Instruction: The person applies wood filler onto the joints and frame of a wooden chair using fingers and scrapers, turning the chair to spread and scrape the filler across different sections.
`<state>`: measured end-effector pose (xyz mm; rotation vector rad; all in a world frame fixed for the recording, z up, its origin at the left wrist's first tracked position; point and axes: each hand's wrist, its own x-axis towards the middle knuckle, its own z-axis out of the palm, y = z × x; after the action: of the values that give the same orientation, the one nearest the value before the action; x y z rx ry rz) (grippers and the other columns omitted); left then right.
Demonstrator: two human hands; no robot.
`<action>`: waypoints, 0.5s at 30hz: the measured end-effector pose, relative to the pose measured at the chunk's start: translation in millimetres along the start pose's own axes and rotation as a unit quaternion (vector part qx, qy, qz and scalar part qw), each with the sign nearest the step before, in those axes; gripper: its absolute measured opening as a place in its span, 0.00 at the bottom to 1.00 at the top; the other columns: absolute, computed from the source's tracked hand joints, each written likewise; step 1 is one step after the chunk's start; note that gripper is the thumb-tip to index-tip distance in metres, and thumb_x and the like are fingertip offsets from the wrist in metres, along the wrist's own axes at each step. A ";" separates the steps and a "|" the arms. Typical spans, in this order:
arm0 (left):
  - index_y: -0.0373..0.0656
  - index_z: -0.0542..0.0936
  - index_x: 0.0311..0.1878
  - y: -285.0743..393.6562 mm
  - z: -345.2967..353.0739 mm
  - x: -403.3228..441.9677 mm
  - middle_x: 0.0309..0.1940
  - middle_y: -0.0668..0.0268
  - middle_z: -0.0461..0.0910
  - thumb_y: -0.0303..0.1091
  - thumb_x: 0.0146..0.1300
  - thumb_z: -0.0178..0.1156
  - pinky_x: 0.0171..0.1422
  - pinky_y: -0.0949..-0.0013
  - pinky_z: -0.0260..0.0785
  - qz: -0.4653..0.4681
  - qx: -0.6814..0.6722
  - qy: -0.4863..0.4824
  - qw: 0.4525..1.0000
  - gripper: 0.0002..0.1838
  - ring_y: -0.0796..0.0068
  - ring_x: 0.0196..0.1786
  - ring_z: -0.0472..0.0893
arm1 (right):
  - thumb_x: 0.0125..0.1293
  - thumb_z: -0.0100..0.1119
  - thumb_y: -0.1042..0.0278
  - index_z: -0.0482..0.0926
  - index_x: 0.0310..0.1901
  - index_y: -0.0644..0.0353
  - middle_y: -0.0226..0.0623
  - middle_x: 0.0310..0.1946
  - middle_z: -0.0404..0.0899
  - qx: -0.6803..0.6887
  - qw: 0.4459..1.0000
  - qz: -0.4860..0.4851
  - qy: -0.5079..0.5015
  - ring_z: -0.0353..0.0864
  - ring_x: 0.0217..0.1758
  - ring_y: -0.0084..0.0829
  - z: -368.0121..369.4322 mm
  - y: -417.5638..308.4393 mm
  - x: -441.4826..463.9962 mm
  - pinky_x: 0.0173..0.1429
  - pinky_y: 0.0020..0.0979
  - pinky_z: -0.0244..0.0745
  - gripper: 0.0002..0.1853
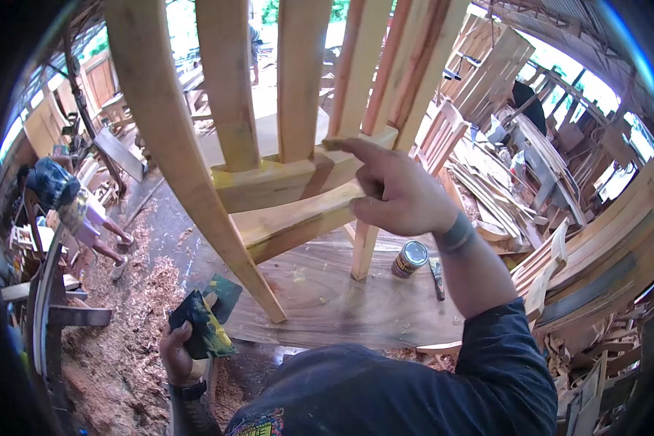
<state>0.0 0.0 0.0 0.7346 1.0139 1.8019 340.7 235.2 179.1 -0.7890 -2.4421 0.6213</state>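
A wooden chair (291, 236) with upright back slats stands in front of me on a wood-topped table (327, 309). My right hand (407, 185) reaches to the back, its index finger stretched out to the foot of a slat at the lower rail (269, 185). The thumb is apart and the other fingers are curled, with no tool visible. Low at the left, my left hand (176, 352) grips dark flat sheets (203, 327) smeared with yellow paste. Yellowish smears mark the rail around the slat joints.
A small can (410, 258) and a narrow flat tool (436, 278) stand and lie on the table at right. Wood shavings (134, 312) cover the floor at left, where another person (87, 211) is bent over. Stacked boards (487, 182) and chair parts (541, 272) crowd the right side.
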 end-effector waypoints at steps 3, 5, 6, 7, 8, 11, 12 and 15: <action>0.20 0.73 0.68 -8.1 -1.2 -6.8 0.63 0.39 0.81 0.30 0.65 0.57 0.70 0.53 0.76 -0.026 -0.046 0.000 0.999 0.30 0.49 0.63 0.84 | 0.52 0.62 0.70 0.71 0.73 0.57 0.48 0.21 0.79 -0.240 0.968 -0.062 -0.020 0.87 0.28 0.48 -12.9 -4.9 14.2 0.37 0.46 0.80 0.40; 0.19 0.73 0.67 -4.7 -3.8 -3.0 0.63 0.39 0.80 0.30 0.66 0.57 0.71 0.53 0.76 -0.031 -0.060 -0.008 0.998 0.30 0.49 0.63 0.84 | 0.51 0.61 0.70 0.72 0.72 0.58 0.49 0.21 0.78 -0.330 0.939 -0.088 -0.038 0.86 0.28 0.50 -16.1 0.6 25.7 0.37 0.48 0.80 0.40; 0.19 0.72 0.68 -0.1 -3.7 0.4 0.63 0.39 0.80 0.30 0.66 0.58 0.71 0.53 0.75 -0.028 -0.060 -0.012 0.998 0.30 0.49 0.64 0.83 | 0.52 0.60 0.70 0.73 0.71 0.54 0.47 0.21 0.80 -0.357 0.927 -0.113 -0.029 0.84 0.28 0.51 -15.9 3.1 31.6 0.37 0.49 0.80 0.39; 0.19 0.72 0.68 -0.6 -6.5 1.5 0.64 0.39 0.80 0.31 0.66 0.58 0.71 0.53 0.75 -0.026 -0.056 -0.011 0.998 0.30 0.49 0.64 0.83 | 0.53 0.60 0.70 0.73 0.71 0.53 0.46 0.21 0.80 -0.387 0.916 -0.104 -0.035 0.85 0.27 0.50 -16.3 1.3 32.0 0.36 0.48 0.80 0.38; 0.19 0.72 0.68 -2.9 -10.0 1.3 0.64 0.39 0.80 0.31 0.66 0.58 0.71 0.53 0.75 -0.026 -0.055 -0.008 0.998 0.30 0.49 0.64 0.83 | 0.54 0.61 0.69 0.73 0.72 0.51 0.44 0.21 0.81 -0.417 0.903 -0.095 -0.044 0.85 0.27 0.49 -17.6 -4.8 32.1 0.35 0.47 0.80 0.38; 0.20 0.73 0.68 -0.9 -14.7 2.4 0.64 0.40 0.81 0.30 0.66 0.58 0.71 0.54 0.75 -0.036 -0.051 -0.017 0.998 0.30 0.50 0.65 0.83 | 0.62 0.58 0.68 0.70 0.75 0.46 0.39 0.22 0.82 -0.522 0.845 -0.105 -0.045 0.86 0.25 0.42 -13.4 -4.2 31.4 0.32 0.44 0.79 0.36; 0.20 0.73 0.68 0.1 -15.0 3.2 0.63 0.41 0.81 0.30 0.66 0.58 0.71 0.54 0.75 -0.041 -0.052 -0.022 0.998 0.30 0.51 0.65 0.83 | 0.65 0.56 0.68 0.69 0.77 0.44 0.37 0.23 0.82 -0.559 0.820 -0.116 -0.042 0.86 0.25 0.39 -12.4 -2.8 30.0 0.31 0.43 0.79 0.36; 0.21 0.67 0.72 -4.6 -25.4 6.2 0.66 0.36 0.78 0.34 0.65 0.59 0.76 0.52 0.71 -0.059 -0.016 -0.023 0.998 0.36 0.46 0.68 0.80 | 0.68 0.55 0.68 0.64 0.81 0.45 0.33 0.23 0.80 -0.616 0.775 -0.142 -0.030 0.84 0.23 0.33 -10.4 -8.2 22.7 0.28 0.39 0.77 0.38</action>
<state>-21.2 -1.6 -15.9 0.6792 0.9748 1.6893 327.3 246.3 198.8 -0.7542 -2.7409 -1.2461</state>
